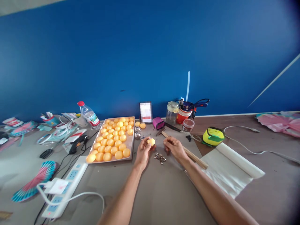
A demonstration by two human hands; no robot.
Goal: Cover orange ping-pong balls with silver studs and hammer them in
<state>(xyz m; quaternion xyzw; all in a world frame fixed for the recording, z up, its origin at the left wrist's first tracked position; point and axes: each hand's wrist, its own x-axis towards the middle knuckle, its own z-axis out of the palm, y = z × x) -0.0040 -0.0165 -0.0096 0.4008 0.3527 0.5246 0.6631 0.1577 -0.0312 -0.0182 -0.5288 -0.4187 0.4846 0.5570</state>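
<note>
My left hand (pixel 143 152) grips an orange table tennis ball (pixel 151 142) between thumb and fingers. To its right my right hand (pixel 175 147) is closed in a pinch, apart from the ball; whatever its fingertips hold, if anything, is too small to make out. Between and below the hands lies a small heap of shiny metal pieces (pixel 160 158). A shallow box (pixel 132 147) full of more orange balls stands left of my left hand. Silvery round objects (pixel 137 134) sit just behind that hand, near two loose orange balls (pixel 142 125).
A wooden-handled hammer (pixel 195 158) lies beyond my right forearm. White sheeting (pixel 231 168) and a yellow-green pouch (pixel 212 136) are at right. At the back stand a glass jar (pixel 172 114) and a red cup (pixel 184 116). A power strip (pixel 76 178) and a bottle (pixel 90 115) are at left.
</note>
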